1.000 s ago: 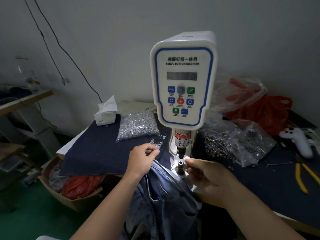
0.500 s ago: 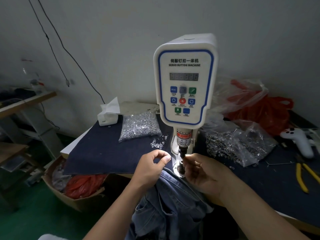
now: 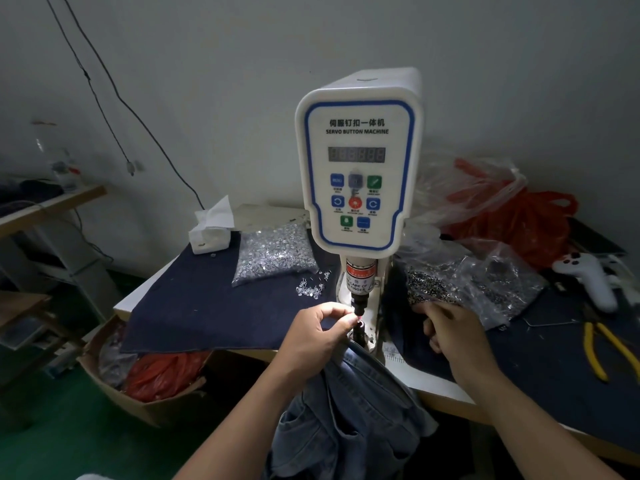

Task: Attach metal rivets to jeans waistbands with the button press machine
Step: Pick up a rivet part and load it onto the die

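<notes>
The white servo button machine [image 3: 360,168] stands on the table, its press head [image 3: 360,301] just above the lower die [image 3: 360,336]. Blue jeans [image 3: 346,417] hang from the die over the table's front edge. My left hand [image 3: 320,332] pinches a small rivet, hardly visible, with thumb and forefinger right at the press head. My right hand [image 3: 453,332] lies to the right of the machine, fingers curled at the edge of a clear bag of dark rivet parts [image 3: 460,282]. Whether it holds anything is hidden.
A clear bag of silver rivets [image 3: 273,254] and loose rivets [image 3: 310,289] lie on a dark cloth [image 3: 194,299] left of the machine. Tissue box [image 3: 209,233] behind. Yellow pliers [image 3: 602,351], a white controller [image 3: 588,275] and red bags [image 3: 512,216] at right. Cardboard box [image 3: 138,393] below.
My right hand left the die and moved right to the bag of dark parts. My left hand came from the loose rivets to the press head, fingers still pinched.
</notes>
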Available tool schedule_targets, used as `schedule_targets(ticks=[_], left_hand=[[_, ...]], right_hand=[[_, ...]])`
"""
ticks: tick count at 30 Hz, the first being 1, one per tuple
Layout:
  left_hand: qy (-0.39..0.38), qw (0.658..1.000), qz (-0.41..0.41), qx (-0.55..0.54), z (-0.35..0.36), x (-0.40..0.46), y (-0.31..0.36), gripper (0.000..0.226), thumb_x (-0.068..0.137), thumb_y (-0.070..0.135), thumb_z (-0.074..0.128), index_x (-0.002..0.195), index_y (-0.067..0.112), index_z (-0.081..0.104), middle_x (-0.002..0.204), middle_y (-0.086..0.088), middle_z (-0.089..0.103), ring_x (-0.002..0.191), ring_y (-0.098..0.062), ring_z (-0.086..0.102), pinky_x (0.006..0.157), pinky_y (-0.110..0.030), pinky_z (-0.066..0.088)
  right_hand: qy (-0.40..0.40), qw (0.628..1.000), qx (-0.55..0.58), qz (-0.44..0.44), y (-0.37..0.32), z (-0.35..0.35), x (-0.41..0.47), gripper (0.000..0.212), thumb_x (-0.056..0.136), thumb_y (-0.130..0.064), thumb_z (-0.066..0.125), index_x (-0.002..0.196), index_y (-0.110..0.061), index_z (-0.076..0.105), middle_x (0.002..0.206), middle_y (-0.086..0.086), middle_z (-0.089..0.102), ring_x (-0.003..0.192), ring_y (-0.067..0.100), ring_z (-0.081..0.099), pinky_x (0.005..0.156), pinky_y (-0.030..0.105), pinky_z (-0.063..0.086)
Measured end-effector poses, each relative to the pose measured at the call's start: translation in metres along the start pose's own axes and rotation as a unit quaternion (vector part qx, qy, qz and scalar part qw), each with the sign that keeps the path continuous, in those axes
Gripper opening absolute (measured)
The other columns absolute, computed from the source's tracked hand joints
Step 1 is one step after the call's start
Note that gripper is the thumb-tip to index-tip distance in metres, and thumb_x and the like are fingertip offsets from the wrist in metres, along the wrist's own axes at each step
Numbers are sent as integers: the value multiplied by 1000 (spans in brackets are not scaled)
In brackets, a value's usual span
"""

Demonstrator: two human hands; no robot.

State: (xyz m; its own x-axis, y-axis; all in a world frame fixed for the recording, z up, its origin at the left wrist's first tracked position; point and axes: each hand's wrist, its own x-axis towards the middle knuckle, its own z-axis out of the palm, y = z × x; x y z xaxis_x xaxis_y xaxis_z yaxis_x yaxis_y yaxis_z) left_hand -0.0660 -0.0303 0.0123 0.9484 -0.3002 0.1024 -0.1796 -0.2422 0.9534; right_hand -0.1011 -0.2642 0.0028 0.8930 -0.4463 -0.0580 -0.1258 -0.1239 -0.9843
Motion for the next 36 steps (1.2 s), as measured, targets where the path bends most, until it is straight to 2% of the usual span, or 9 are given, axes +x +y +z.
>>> schedule_targets(ticks=[4, 9, 12, 17, 26, 32, 36], left_hand=[[-2, 1000, 17, 14, 1, 1, 2, 10, 96, 23, 75, 87, 20, 78, 86, 11, 78, 85, -1, 69, 82, -18, 50], [-1, 998, 25, 63, 0, 2, 6, 13, 95, 21, 76, 83, 25, 72, 79, 25, 71, 80, 10, 62, 76, -8, 44], [-2, 996, 25, 86, 0, 4, 8, 13, 94, 21, 76, 83, 24, 71, 78, 28, 69, 79, 12, 60, 75, -7, 43], [-6, 996, 4, 88, 0, 7, 12, 13, 92, 21, 78, 81, 22, 71, 74, 24, 70, 72, 12, 60, 70, -8, 44], [-9, 995, -35, 89, -1, 5, 20, 11, 91, 25, 79, 85, 17, 76, 82, 13, 74, 77, 6, 65, 70, -10, 46], [-23, 970, -2, 242, -4, 8, 36, 13, 94, 31, 76, 87, 20, 74, 88, 12, 72, 89, -3, 66, 69, -10, 42], [-34, 954, -2, 297, -4, 11, 44, 14, 94, 36, 74, 85, 26, 69, 86, 16, 67, 87, 2, 61, 64, -5, 38]], right_hand=[[-8, 1000, 24, -12, 5, 0, 2, 26, 101, -16, 52, 93, -17, 77, 57, 0, 53, 45, 10, 40, 46, 27, 32], [-6, 999, 41, -21, 9, 0, 5, 27, 102, -17, 53, 91, -18, 78, 56, 0, 53, 44, 10, 39, 46, 26, 33], [-11, 999, 43, -27, 11, -1, 6, 27, 101, -17, 54, 90, -18, 78, 56, 0, 53, 44, 10, 40, 46, 27, 32], [-14, 998, 41, -36, 13, -2, 6, 27, 100, -18, 54, 87, -21, 78, 57, 0, 54, 45, 11, 41, 47, 30, 33], [-14, 999, 5, -48, 14, -1, 5, 27, 101, -21, 54, 87, -24, 77, 57, -3, 57, 47, 10, 45, 52, 33, 35], [-18, 999, 14, -41, 14, -2, 4, 27, 102, -22, 53, 88, -23, 77, 57, -2, 55, 48, 10, 44, 51, 32, 34], [-20, 999, 7, -46, 12, -3, 2, 28, 102, -21, 53, 87, -22, 77, 57, -2, 56, 50, 12, 44, 53, 34, 35]])
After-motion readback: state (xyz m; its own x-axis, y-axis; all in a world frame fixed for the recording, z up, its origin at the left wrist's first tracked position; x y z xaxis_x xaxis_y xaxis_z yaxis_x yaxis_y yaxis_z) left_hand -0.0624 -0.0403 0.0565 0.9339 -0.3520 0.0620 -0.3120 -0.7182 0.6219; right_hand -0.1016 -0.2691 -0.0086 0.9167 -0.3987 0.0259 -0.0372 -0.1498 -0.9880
